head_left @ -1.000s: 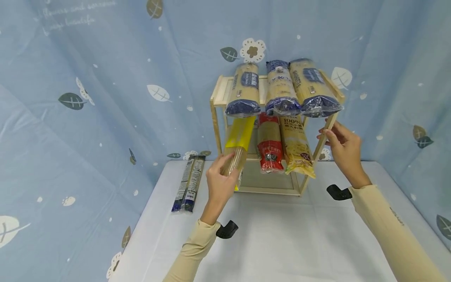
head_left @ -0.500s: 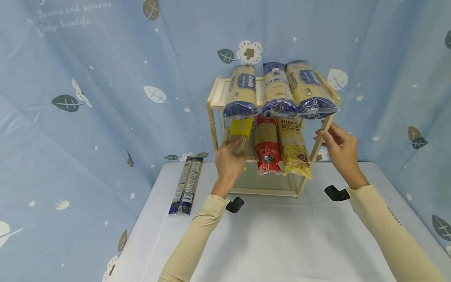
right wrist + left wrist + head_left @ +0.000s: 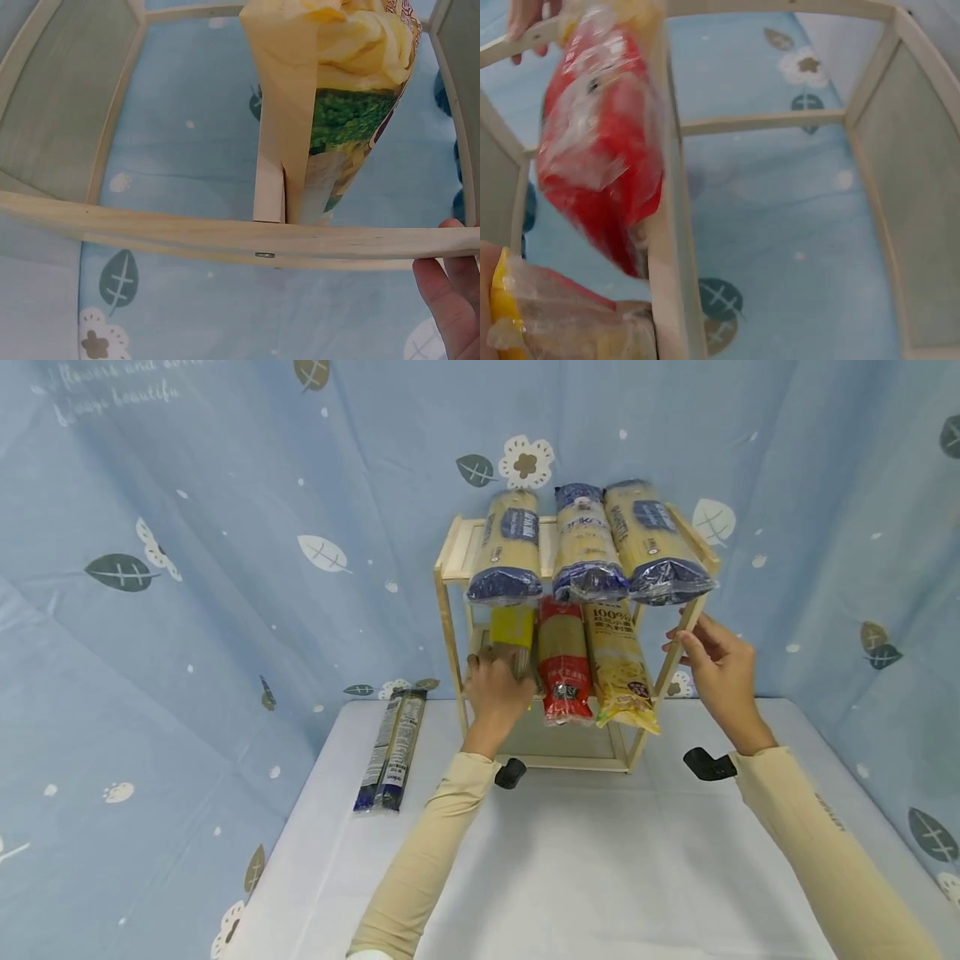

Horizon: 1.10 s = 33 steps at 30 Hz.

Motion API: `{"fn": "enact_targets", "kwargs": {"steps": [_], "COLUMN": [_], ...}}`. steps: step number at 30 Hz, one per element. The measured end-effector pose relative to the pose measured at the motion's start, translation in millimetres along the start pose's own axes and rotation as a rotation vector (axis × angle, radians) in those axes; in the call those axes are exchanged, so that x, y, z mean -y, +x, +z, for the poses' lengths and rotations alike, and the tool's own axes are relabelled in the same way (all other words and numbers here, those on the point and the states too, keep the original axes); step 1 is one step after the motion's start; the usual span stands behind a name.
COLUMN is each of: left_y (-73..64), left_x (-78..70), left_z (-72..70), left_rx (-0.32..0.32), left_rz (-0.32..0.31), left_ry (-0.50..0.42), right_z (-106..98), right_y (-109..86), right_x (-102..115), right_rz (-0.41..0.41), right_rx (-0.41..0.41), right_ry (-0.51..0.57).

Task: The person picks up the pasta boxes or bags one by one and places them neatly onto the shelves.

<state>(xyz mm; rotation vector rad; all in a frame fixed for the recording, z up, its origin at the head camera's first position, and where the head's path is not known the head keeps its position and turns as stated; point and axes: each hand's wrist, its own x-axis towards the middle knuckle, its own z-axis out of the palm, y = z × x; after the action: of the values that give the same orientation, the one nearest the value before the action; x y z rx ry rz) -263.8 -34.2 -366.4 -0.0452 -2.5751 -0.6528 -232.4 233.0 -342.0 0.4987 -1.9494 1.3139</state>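
My left hand [image 3: 498, 693] grips a clear pack of dried noodles [image 3: 512, 628] with a yellow band, at the left of the rack's middle shelf. Its near end is hidden behind the fingers in the head view; in the left wrist view the pack's clear end [image 3: 577, 319] shows beside the hand. Right of it lie a red noodle pack [image 3: 565, 672] and a yellow pasta bag [image 3: 621, 668], both jutting past the shelf front. With thumb and fingers, my right hand [image 3: 722, 672] holds the right front post [image 3: 678, 647] of the wooden rack [image 3: 459, 560].
Three blue-and-clear spaghetti packs, the left one [image 3: 510, 547] among them, lie side by side on the rack's top. Two slim dark-ended packs [image 3: 392, 752] rest on the white table [image 3: 585, 877], left of the rack. A blue patterned curtain [image 3: 225, 568] hangs behind and at the sides.
My left hand has pushed the yellow-banded noodle pack deeper into the middle shelf, moving forward and slightly right. The right hand stays on the post. The head view has shifted a little.
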Motion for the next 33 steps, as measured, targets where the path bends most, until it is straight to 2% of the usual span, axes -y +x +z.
{"fn": "enact_targets", "kwargs": {"steps": [3, 9, 12, 16, 20, 25, 28, 33], "left_y": [0.8, 4.2, 2.7, -4.0, -13.0, -22.3, -27.2, -37.5], "left_x": [-0.1, 4.1, 7.8, 15.2, 24.6, 35.3, 40.8, 53.0], "left_z": [3.3, 4.4, 3.4, -0.5, -7.8, -18.7, -24.0, -27.9], "left_rx": [0.005, -0.033, -0.017, 0.015, 0.019, 0.016, 0.038, 0.067], "left_rz": [-0.001, 0.0, 0.014, 0.074, 0.166, 0.279, 0.305, 0.304], "left_ry": [0.044, 0.006, -0.016, -0.044, -0.088, -0.184, -0.231, -0.318], "right_z": [2.6, 6.2, 7.3, 8.3, 9.1, 8.2, 5.6, 2.4], "right_y": [0.4, 0.5, 0.0, -1.1, -1.2, -0.4, -0.8, -1.6], "right_x": [-0.4, 1.0, -0.4, -14.4, -28.3, -23.4, -11.1, -0.3], "right_rz": [0.001, 0.001, 0.002, -0.001, -0.009, -0.006, -0.003, -0.01], "right_rx": [0.007, 0.015, 0.017, 0.012, 0.004, -0.002, -0.008, -0.006], "right_ry": [0.015, 0.036, 0.038, 0.032, 0.04, 0.051, 0.06, 0.057]}}
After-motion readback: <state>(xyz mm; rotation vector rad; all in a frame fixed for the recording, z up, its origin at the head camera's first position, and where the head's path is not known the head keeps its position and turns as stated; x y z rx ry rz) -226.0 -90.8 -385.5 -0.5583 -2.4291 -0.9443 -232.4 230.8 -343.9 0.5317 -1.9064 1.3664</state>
